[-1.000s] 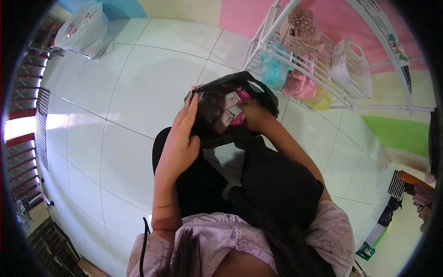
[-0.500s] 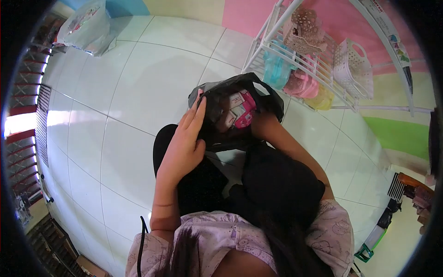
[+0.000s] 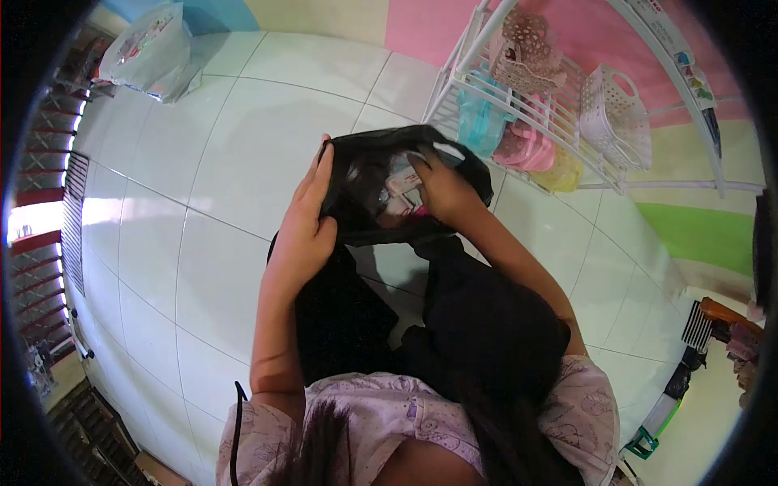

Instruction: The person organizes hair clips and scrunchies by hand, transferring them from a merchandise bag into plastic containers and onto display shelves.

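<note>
A black plastic bag (image 3: 381, 231) stands open on the floor between my legs. Its left rim is held by my left hand (image 3: 304, 231), with the thumb and fingers closed on the plastic. My right hand (image 3: 442, 188) reaches into the bag from the right, its fingers on or beside a small white box (image 3: 403, 180). Pink and white packets (image 3: 399, 212) lie under and beside that hand. Whether my right fingers grip anything is hidden inside the bag.
A white wire rack (image 3: 519, 105) with baskets and blue, pink and yellow containers stands at the upper right. A white plastic bag (image 3: 150, 61) sits at the upper left. Glossy white tiles (image 3: 219, 267) cover the floor.
My left hand has moved left, pulling the black bag's mouth wider. My right hand has moved up and left, over the contents, and now covers much of the pink packet.
</note>
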A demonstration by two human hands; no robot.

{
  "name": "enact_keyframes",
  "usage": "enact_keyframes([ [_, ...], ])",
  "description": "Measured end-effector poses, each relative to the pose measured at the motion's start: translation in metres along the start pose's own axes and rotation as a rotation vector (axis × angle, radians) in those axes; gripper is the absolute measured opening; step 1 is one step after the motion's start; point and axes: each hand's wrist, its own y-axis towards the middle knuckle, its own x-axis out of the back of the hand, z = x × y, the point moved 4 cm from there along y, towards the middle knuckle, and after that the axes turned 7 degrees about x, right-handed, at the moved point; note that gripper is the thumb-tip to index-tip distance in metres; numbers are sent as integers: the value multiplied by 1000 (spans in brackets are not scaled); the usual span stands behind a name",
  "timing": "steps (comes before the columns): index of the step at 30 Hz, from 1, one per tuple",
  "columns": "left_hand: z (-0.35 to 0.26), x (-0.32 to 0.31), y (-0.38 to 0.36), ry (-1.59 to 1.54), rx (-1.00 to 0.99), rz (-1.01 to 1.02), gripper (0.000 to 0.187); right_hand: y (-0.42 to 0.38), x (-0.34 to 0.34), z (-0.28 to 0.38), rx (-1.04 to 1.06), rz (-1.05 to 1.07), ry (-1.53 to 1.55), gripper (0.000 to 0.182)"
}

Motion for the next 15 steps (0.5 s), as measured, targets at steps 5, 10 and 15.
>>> enact_keyframes([
  [5, -4, 5, 5, 17, -29, -48, 86, 10, 54, 25, 148, -255, 70, 35],
  [10, 2, 8, -2, -202, 50, -176, 80, -13, 93, 28, 178, -559, -229, 27],
  [15, 5, 8, -4, -166, 70, -192, 75, -14, 84, 20, 190, -480, 31, 23],
])
